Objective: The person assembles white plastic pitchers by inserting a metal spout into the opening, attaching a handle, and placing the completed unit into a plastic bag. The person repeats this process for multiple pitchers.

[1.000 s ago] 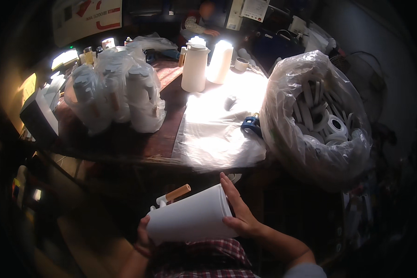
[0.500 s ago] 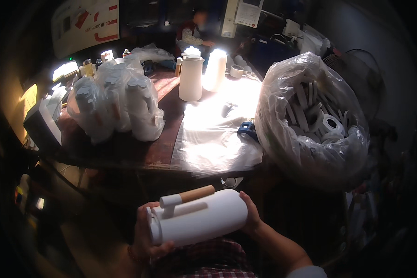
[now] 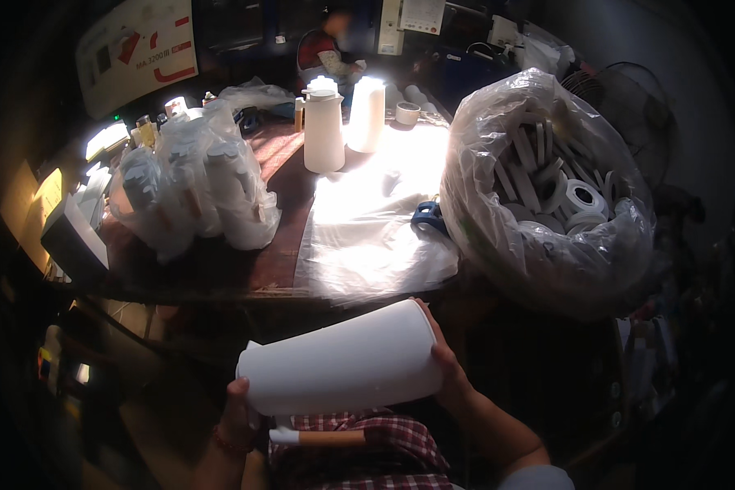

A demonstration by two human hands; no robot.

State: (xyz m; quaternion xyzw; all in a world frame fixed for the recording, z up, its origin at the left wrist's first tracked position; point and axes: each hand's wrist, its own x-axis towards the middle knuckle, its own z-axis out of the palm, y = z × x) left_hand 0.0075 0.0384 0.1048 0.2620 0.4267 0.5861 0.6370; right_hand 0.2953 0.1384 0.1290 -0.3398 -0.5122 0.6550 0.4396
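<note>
While the white jug (image 3: 339,359) is lying crosswise above the plaid cloth (image 3: 400,449), its long axis is running left to right, wider end higher — the left hand (image 3: 237,412) is gripping the narrower end, the right hand (image 3: 456,377) is clasping the wider; the wood-toned handle (image 3: 331,438) is facing the wearer.

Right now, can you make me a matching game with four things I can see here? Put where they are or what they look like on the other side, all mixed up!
Things:
1. Nearest jug
2. Its handle
3. Big bag
4. Blue gadget

Clues:
A. open at the top, with white parts inside
B. brown, with a white end
C. on the table side, just left of the big bag
D. between the left hand and the right hand

Pairs: 1-D, 2-B, 3-A, 4-C
</note>
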